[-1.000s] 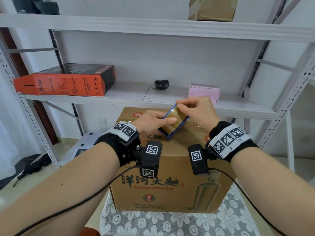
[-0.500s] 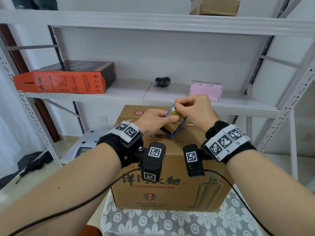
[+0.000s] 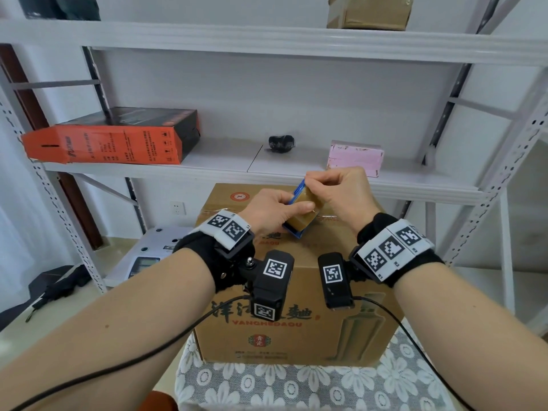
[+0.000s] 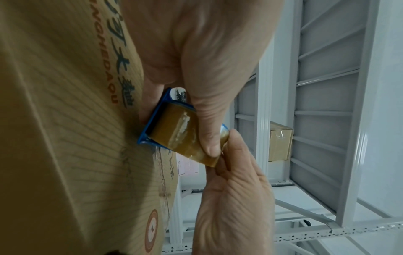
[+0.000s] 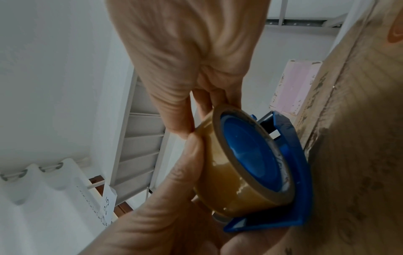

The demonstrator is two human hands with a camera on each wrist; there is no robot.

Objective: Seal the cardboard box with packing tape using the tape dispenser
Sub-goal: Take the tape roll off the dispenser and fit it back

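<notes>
A brown printed cardboard box [image 3: 296, 336] stands in front of me with its top flaps down. Just above its top, my left hand [image 3: 292, 210] grips a blue tape dispenser [image 3: 296, 232] loaded with a brown tape roll [image 3: 302, 222]; the thumb lies across the roll [image 4: 174, 127]. My right hand [image 3: 318, 185] meets it from the far side, and its thumb and fingertips [image 4: 226, 155] pinch the loose tape end at the roll's edge. In the right wrist view the dispenser frame [image 5: 301, 172] lies close against the box [image 5: 359, 155].
The box sits on a floral lace cloth [image 3: 296, 387]. A white metal shelf [image 3: 222, 164] behind it carries an orange carton [image 3: 112, 143], a small black object [image 3: 281, 143] and a pink box [image 3: 355, 157]. A scale [image 3: 148, 256] lies on the floor at the left.
The dispenser has turned in my left hand, now showing more of the roll's brown band. My right fingers have curled tighter at the tape's far edge. Both hands stay over the box top.
</notes>
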